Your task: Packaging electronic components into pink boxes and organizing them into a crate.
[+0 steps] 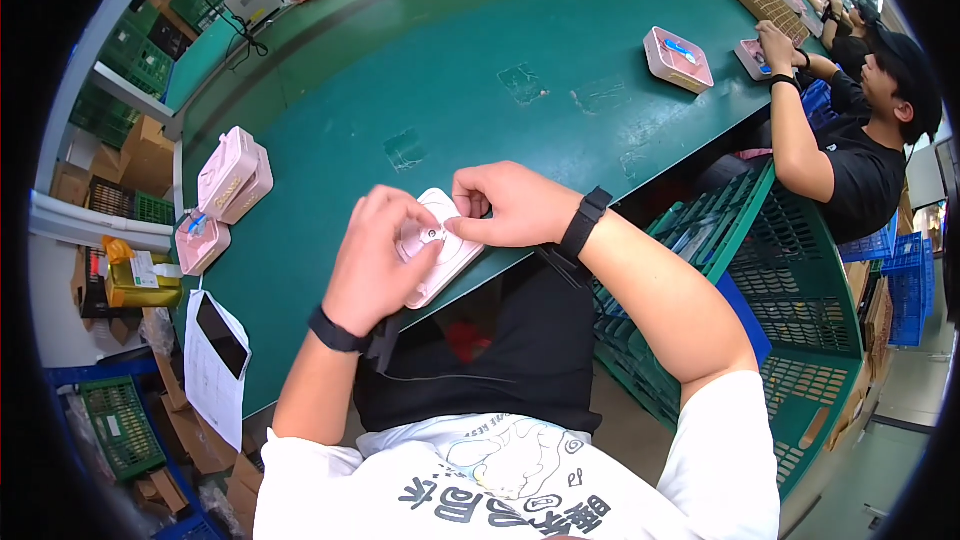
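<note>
Box (456,258), flat, round-cornered and very pale pink, lies in front of me by the near edge of the green worktop (330,110), between my two hands. It sits turned at a slant to me, its near side running from lower left up toward the right, about in line with that edge. I cannot tell its long axis for sure, since my fingers hide much of its left side.

My left hand (367,255) is the nearer one: it bends over the left part of the box, thumb on the near side and fingers on the far side, partly closed, with the tips drawn in toward the middle. My right hand (510,205) comes in from the upper right, fingers curled under and thumb stretched left, so that its tip points at the same spot. The tips of both hands face each other, close together, beside a small dark round mark on the box's top. Whether either hand pinches a small part there, or only presses on the top, I cannot tell.

Well apart to my left, an open pink case (228,168) stands on the worktop, with a smaller pink box (211,252) just beside it, nearer me. Farther off to my right is another pink box (684,79) with something blue inside, near a co-worker's hand (775,45).
</note>
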{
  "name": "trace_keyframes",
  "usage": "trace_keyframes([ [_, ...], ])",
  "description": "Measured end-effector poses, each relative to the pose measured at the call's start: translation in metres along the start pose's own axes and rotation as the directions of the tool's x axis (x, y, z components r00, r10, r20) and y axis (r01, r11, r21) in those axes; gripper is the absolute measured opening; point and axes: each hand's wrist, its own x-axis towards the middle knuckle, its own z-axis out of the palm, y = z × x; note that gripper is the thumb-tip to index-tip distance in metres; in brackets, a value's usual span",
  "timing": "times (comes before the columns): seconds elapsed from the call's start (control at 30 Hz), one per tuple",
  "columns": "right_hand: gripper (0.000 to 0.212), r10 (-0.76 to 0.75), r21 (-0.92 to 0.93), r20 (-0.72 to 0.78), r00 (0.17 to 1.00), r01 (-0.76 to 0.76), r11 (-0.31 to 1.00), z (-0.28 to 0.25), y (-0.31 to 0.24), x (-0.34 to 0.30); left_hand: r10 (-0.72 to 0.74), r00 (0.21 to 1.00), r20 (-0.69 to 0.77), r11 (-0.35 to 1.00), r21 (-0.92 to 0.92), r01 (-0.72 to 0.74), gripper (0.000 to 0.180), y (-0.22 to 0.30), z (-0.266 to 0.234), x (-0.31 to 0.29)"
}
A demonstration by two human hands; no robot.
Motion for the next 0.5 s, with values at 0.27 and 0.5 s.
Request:
trace_keyframes([
  [0.27, 0.026, -0.195, -0.168, -0.152, 0.969, 0.169, 0.971, 0.01, -0.02, -0.007, -0.142, 0.934, 0.329, 0.886, -0.377, 0.268, 0.052, -0.034, -0.007, 0.016],
  [0.5, 0.019, -0.233, -0.197, -0.087, 0.969, 0.212, 0.957, 0.009, -0.035, -0.005, -0.206, 0.979, 0.002, 0.945, -0.258, 0.199, 0.055, -0.014, 0.026, -0.028],
])
